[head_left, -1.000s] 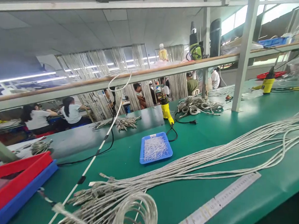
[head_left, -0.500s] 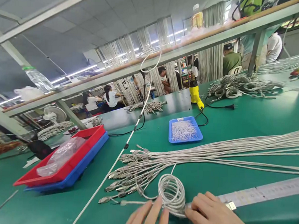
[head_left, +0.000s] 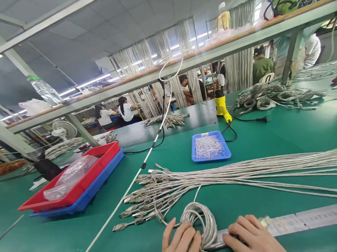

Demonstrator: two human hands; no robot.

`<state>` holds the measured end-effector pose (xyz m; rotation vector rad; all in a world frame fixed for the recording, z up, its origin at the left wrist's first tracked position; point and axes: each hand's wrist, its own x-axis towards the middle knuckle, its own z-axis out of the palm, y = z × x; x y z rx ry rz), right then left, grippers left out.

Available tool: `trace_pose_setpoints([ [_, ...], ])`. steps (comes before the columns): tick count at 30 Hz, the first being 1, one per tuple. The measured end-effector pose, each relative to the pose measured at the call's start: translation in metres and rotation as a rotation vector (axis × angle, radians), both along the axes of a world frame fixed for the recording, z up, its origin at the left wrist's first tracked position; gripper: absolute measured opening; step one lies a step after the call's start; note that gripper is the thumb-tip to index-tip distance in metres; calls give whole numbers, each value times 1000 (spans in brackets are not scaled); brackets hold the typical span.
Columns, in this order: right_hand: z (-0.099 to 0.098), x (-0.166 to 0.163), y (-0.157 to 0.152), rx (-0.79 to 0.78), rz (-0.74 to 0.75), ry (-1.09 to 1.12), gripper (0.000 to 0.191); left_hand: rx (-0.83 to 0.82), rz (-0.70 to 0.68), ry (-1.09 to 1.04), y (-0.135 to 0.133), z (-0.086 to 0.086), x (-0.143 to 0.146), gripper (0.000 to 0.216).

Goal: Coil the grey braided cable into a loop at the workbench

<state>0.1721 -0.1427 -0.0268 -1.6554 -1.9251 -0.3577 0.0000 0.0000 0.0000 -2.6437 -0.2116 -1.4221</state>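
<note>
Far left: red tray (head_left: 77,191) nested in a blue tray (head_left: 94,195) on the green table (head_left: 269,135), clear plastic bag (head_left: 70,175) inside the red one. Water bottle (head_left: 44,91) lying on the upper shelf (head_left: 148,78) above, small fan (head_left: 61,128) behind.

A thin white cable (head_left: 131,180) runs diagonally from the shelf down to the near table edge.

Centre: big bundle of grey cables (head_left: 239,173) laid across the table, connector ends fanned out on the left, the rest running off right. Behind it, a small blue tray (head_left: 196,157) of short white pieces; beyond that a yellow heat gun (head_left: 222,106) standing upright, black cord and plug beside it.

Near edge: left hand (head_left: 183,243), fingers together and flat, pressed against the left side of a small cable coil (head_left: 201,221). The coil sits on the table just in front of the bundle, a loose tail leading up into it. Right hand (head_left: 255,241) is just right of the coil, fingers bent and resting on a ruler strip (head_left: 301,221) fixed along the table edge, fingertips near the coil. Neither hand is pinching anything that I can see.

Far right back: pile of coiled cables (head_left: 271,95). People at work at benches beyond the shelf.
</note>
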Motion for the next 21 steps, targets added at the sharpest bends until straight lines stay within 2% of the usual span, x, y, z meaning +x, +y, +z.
trace_pose_setpoints([
  [2, -5, 1, 0, -24, 2, 40, 26, -45, -41, 28, 2, -4, 3, 28],
  [6, 3, 1, -1, -40, -6, 117, 25, -79, -58, 97, 2, -10, 2, 29],
  [10, 6, -2, -1, 60, -96, 141, 46, -75, -24, 100, -1, -14, 4, 30],
  [14, -2, -5, -2, 108, -132, 167, 48, 8, -16, 190, -1, 1, 10, 32],
  [17, -7, -3, -5, 236, -144, 143, 45, 70, -8, 264, 0, 16, 13, 34],
  [21, -12, 0, -6, 278, -135, 32, 37, 64, 18, 233, 0, 15, 10, 28],
])
